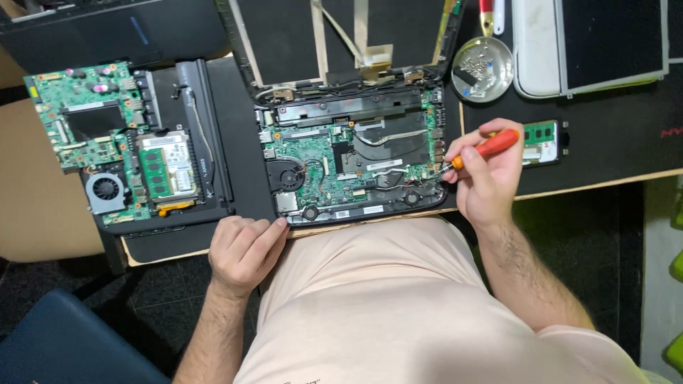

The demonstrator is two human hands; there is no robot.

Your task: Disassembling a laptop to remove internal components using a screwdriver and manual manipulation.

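Right hand (pixel 487 174) grasps the orange screwdriver (pixel 484 150), tip down at the opened laptop's (pixel 356 167) right edge; left hand (pixel 243 245), fingers loosely curled and holding nothing, rests at its near-left corner on the tabletop (pixel 612 153), small white labels along the near edge

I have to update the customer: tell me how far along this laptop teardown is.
Done: the open laptop has its cover off, board exposed; loose screws sit in the metal dish. In hand: the right hand works an orange screwdriver at the board's right edge while the left hand steadies the front. Left: the green board and fan remain mounted.
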